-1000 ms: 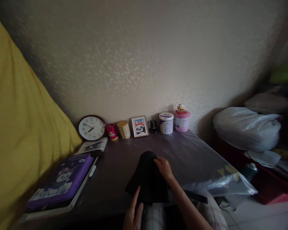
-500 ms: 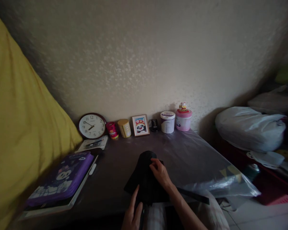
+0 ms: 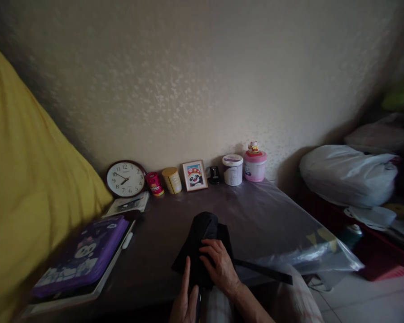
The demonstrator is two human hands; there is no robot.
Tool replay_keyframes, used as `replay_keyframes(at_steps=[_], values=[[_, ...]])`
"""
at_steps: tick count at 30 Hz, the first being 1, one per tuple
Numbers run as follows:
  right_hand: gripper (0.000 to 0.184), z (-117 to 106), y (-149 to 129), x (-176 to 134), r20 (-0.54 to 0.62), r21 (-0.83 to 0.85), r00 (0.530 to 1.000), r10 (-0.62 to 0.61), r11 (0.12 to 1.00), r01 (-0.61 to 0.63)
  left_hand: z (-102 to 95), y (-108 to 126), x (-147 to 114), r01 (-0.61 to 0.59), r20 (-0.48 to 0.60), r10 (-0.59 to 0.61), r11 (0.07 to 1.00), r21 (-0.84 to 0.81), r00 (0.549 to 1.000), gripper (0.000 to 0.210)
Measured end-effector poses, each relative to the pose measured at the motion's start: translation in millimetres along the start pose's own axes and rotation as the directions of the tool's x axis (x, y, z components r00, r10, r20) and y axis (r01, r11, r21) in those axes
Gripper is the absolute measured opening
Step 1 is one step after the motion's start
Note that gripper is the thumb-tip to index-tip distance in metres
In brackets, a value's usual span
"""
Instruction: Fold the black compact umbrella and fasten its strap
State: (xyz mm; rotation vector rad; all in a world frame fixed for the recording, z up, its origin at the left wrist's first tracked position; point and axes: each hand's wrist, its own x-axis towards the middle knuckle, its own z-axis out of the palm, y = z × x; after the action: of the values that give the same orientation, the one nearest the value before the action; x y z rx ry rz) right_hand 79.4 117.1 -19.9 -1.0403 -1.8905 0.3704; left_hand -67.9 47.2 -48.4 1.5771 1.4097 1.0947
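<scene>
A black folded cloth bundle [image 3: 204, 226] with a rounded far end lies at the table's near edge. From its right side runs a long black strap [image 3: 265, 270]. Over the middle of the cloth rests my right hand [image 3: 220, 269], its fingers slightly bent and apart, pressing on the fabric. My left hand [image 3: 185, 300] is at the near end, index finger stretched along the cloth's left side. Its thumb lies against a dark, shiny piece at the bundle's near end; the other fingers are hidden. The exact kind of this black thing cannot be made out.
A purple case [image 3: 84, 258] lies on books at the left, beside a yellow cloth [image 3: 37, 148]. Along the wall stand a clock [image 3: 126, 179], a framed panda picture [image 3: 195, 175] and several tubs. Clear plastic [image 3: 309, 251] covers the table; a white bag [image 3: 350, 175] sits at right.
My right hand has moved down the cloth toward me and slightly left, from a pinch near the far end to fingers laid over the middle. My left hand has hardly moved.
</scene>
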Motion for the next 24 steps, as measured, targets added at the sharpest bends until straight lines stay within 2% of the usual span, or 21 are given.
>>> replay_keyframes(at_steps=[5, 6, 10, 15, 19, 24], values=[[0.018, 1, 1, 0, 0.001, -0.018, 1.000, -0.003, 1.000, 0.003, 2.3, 3, 1, 0.100, 0.054, -0.100, 0.995, 0.004, 0.994, 0.062], [0.018, 1, 1, 0, 0.000, -0.021, 1.000, -0.004, 1.000, 0.004, 3.3, 2, 1, 0.096, 0.063, -0.098, 0.995, 0.032, 0.993, 0.063], [0.020, 1, 0, 0, 0.002, -0.026, 1.000, -0.016, 1.000, 0.017, 7.2, -2, 2, -0.054, 0.064, 0.044, 0.987, 0.152, 0.997, 0.064], [0.023, -1, 5, 1, 0.024, -0.028, 0.999, -0.039, 0.999, 0.040, 7.5, 1, 4, -0.005, -0.014, 0.007, 0.989, 0.151, 1.000, 0.059], [0.023, 1, 20, 10, -0.011, -0.074, 1.000, -0.026, 0.997, 0.025, 7.0, 1, 4, -0.013, -0.052, 0.021, 0.989, 0.145, 0.998, 0.056], [0.027, 0, 44, 33, -0.017, -0.113, 0.998, 0.063, 0.992, -0.064, 7.9, -8, 6, -0.032, -0.054, 0.042, 0.983, 0.183, 0.998, 0.057]])
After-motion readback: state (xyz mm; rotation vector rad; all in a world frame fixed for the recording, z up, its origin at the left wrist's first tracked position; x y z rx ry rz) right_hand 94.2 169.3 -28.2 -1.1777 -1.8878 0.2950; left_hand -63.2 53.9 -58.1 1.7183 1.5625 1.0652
